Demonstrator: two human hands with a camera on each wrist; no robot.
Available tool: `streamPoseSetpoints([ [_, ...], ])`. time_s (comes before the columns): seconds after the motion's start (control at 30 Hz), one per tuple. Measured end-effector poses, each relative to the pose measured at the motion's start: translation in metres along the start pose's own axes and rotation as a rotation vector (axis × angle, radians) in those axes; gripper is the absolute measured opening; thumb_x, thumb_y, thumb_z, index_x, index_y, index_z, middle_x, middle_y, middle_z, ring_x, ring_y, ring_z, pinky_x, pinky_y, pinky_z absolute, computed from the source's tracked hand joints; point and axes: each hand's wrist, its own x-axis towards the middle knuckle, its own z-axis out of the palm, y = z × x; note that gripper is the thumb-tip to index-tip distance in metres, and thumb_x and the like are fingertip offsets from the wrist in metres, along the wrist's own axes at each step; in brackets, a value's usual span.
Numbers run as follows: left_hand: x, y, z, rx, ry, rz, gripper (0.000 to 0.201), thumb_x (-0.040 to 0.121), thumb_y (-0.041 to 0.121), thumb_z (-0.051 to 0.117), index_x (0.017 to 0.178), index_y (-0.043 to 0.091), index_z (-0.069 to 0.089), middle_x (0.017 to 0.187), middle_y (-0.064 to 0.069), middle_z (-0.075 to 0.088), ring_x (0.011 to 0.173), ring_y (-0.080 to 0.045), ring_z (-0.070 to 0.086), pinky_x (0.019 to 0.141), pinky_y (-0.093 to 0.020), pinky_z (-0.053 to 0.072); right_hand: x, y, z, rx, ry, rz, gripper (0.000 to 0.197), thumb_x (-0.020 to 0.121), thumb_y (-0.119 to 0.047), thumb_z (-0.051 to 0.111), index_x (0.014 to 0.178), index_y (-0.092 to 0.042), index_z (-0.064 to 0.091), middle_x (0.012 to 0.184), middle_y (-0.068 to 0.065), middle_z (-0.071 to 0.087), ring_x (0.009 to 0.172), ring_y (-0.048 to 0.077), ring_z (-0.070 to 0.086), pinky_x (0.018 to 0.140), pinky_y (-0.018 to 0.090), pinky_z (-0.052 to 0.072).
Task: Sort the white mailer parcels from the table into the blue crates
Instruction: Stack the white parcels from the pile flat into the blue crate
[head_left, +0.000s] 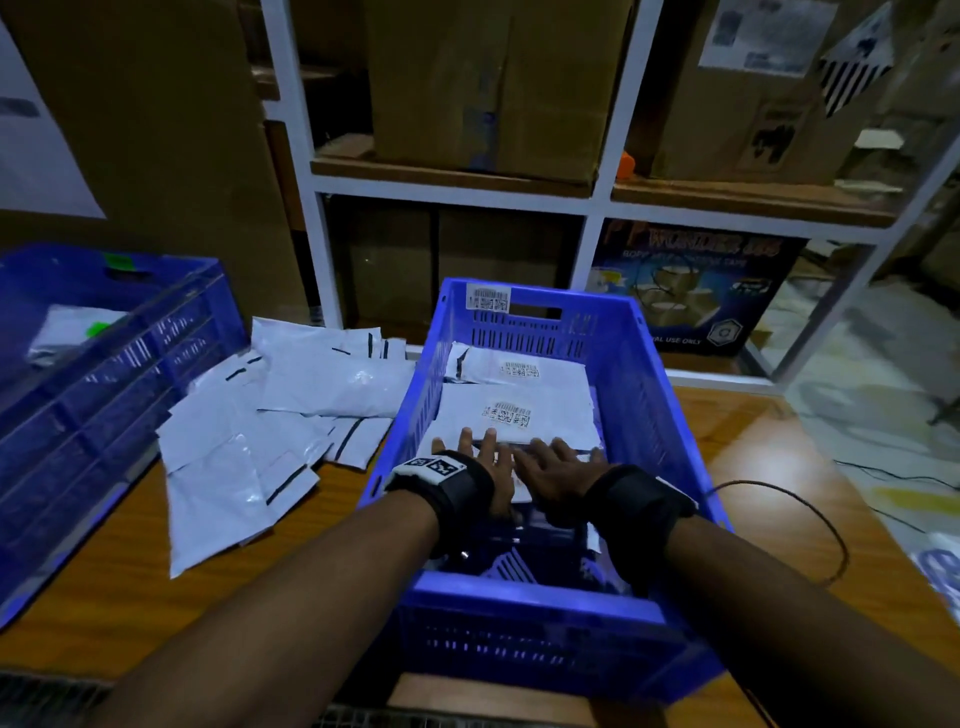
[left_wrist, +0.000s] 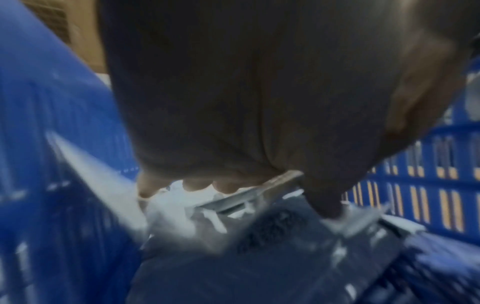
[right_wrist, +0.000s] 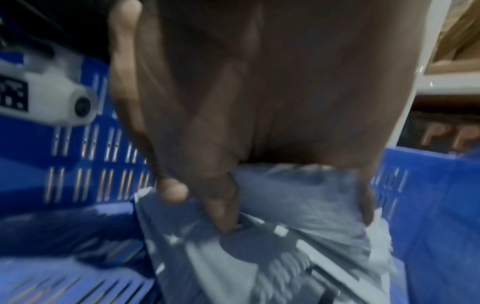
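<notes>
Wooden table (head_left: 156, 587): lower frame, blue crate (head_left: 670, 415) set upon it.
Hands: left hand (head_left: 485, 475) and right hand (head_left: 558, 475), fingers extended, laid on the top parcel (head_left: 519, 415); nothing clasped.
Done: several parcels crated.
Left: loose pile (head_left: 291, 415), centre left; second crate (head_left: 104, 364) beyond.

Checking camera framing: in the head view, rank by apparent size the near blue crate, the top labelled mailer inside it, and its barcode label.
1. Near blue crate
2. Top labelled mailer
3. Barcode label
Plainly distinct.
</notes>
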Motion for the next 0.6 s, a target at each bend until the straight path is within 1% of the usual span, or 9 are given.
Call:
streamPoseSetpoints([
  [0.07,-0.007,-0.003,0.0,0.023,-0.015,0.039,0.103,0.09,0.068,0.05,0.158,0.023,-0.012,0.162,-0.005,-0.027,0.149,-0.041,-0.017,0.113,-0.07,0.003,0.007,0.002,0.009,-0.036,-0.017,0.038,0.068,0.102,-0.032,0.034,0.156,-0.029,-0.008,0.163,0.006,-0.017,0.15,0.036,-0.012,0.112,0.07,0.005],
  [0.1,-0.009,-0.004,-0.001,0.025,-0.018,0.054,0.104,0.089,0.069,0.052,0.158,0.025,-0.013,0.162,-0.004,-0.026,0.15,-0.041,-0.015,0.112,-0.071,0.006,0.009,0.004,0.013,-0.04,-0.022,0.046,0.068,0.102,-0.036,0.033,0.156,-0.029,-0.009,0.163,0.006,-0.019,0.149,0.036,-0.013,0.111,0.071,0.005],
  [0.17,-0.008,-0.003,0.003,0.02,-0.024,0.075,0.107,0.086,0.07,0.055,0.157,0.028,-0.013,0.162,-0.002,-0.026,0.15,-0.044,-0.01,0.112,-0.07,0.01,0.013,0.004,0.019,-0.004,-0.024,0.043,0.078,0.098,-0.05,0.039,0.156,-0.03,-0.009,0.162,0.003,-0.022,0.149,0.035,-0.014,0.112,0.069,0.009],
  [0.2,-0.008,-0.001,0.005,0.035,-0.028,0.081,0.109,0.084,0.072,0.056,0.157,0.028,-0.014,0.162,-0.003,-0.026,0.149,-0.046,-0.006,0.114,-0.069,0.011,0.015,0.004,0.021,0.023,-0.024,0.04,0.084,0.095,-0.054,0.044,0.155,-0.03,-0.01,0.162,0.002,-0.023,0.149,0.035,-0.014,0.114,0.066,0.011],
  [0.23,-0.009,0.0,0.006,0.059,-0.032,0.085,0.11,0.084,0.072,0.055,0.157,0.027,-0.015,0.162,-0.006,-0.027,0.149,-0.049,-0.001,0.116,-0.068,0.012,0.017,0.005,0.023,0.042,-0.033,0.043,0.088,0.093,-0.052,0.047,0.155,-0.031,-0.011,0.161,0.001,-0.025,0.149,0.034,-0.014,0.116,0.064,0.011],
  [0.3,-0.015,0.004,0.006,0.11,-0.057,0.079,0.104,0.091,0.068,0.051,0.157,0.022,-0.016,0.161,-0.012,-0.025,0.148,-0.051,0.005,0.117,-0.064,0.013,0.019,0.007,0.025,0.063,-0.072,0.065,0.089,0.092,-0.045,0.048,0.155,-0.032,-0.013,0.16,0.001,-0.028,0.149,0.034,-0.015,0.118,0.061,0.01],
  [0.37,-0.023,0.005,0.0,0.123,-0.074,0.078,0.103,0.093,0.066,0.05,0.157,0.021,-0.017,0.162,-0.014,-0.024,0.148,-0.049,0.006,0.116,-0.061,0.016,0.02,0.01,0.025,0.062,-0.115,0.082,0.091,0.092,-0.053,0.048,0.154,-0.032,-0.016,0.159,0.0,-0.03,0.149,0.035,-0.016,0.118,0.06,0.008],
  [0.43,-0.025,0.007,-0.004,0.129,-0.092,0.087,0.105,0.092,0.066,0.052,0.157,0.021,-0.018,0.161,-0.014,-0.024,0.149,-0.046,0.007,0.117,-0.058,0.018,0.021,0.013,0.025,0.053,-0.116,0.082,0.092,0.092,-0.062,0.046,0.154,-0.031,-0.014,0.16,0.001,-0.029,0.149,0.036,-0.014,0.119,0.059,0.008],
  [0.6,-0.018,0.009,0.001,0.112,-0.131,0.102,0.111,0.089,0.066,0.056,0.156,0.02,-0.02,0.161,-0.014,-0.028,0.15,-0.041,0.013,0.117,-0.056,0.023,0.02,0.014,0.026,0.07,-0.137,0.082,0.081,0.1,-0.05,0.042,0.155,-0.028,-0.012,0.161,0.007,-0.025,0.149,0.036,-0.014,0.12,0.055,0.004],
])
